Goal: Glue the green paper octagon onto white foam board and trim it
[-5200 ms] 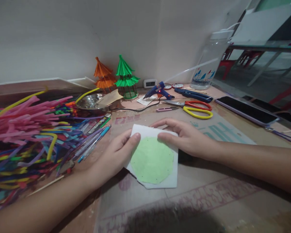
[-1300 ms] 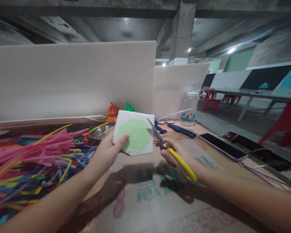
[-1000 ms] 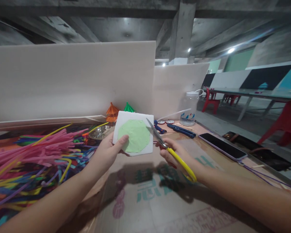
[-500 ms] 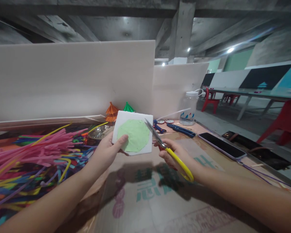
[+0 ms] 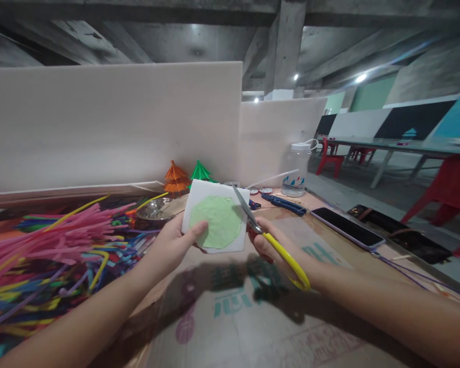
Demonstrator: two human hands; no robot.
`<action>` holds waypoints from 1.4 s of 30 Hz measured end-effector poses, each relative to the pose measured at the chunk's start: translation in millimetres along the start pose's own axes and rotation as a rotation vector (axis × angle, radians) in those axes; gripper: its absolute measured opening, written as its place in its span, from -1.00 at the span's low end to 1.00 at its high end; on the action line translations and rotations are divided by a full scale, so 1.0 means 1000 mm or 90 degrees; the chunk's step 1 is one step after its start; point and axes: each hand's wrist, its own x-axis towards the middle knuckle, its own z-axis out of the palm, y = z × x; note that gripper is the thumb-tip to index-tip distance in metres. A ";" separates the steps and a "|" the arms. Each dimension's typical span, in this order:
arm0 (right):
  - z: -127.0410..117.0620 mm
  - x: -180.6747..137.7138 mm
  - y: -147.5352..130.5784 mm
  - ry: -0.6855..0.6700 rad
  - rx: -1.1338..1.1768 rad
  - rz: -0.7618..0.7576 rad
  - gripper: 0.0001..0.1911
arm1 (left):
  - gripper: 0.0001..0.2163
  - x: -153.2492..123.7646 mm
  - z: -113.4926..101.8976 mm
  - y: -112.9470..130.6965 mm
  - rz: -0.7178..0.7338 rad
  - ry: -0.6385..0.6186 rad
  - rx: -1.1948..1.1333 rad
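Lower now sits the card, pinched by the left hand; right hand grips scissors, blades at its edge — best hug the green outline.

1 head-worn view, facing forward and down, close over worktable

White card hiding the scissors' lower blade, pipe cleaners cut off left, bottle print unreadable
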 end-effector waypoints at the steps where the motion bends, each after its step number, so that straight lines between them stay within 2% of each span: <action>1: 0.000 0.000 0.000 0.002 0.003 0.004 -0.37 | -0.45 0.000 0.000 -0.001 -0.001 0.000 -0.002; 11: 0.001 0.002 0.007 0.019 0.032 0.036 -0.32 | -0.47 0.000 0.001 -0.004 -0.014 0.008 0.000; 22: 0.002 0.005 0.004 0.032 0.029 0.056 -0.39 | -0.42 0.001 0.000 -0.003 -0.018 0.013 0.003; 33: 0.004 0.003 -0.002 0.023 0.067 0.095 -0.46 | -0.44 0.003 -0.002 -0.006 -0.035 0.011 -0.012; 42: 0.004 0.001 0.004 -0.019 0.051 0.065 -0.39 | -0.43 0.005 -0.005 -0.007 -0.032 -0.009 -0.007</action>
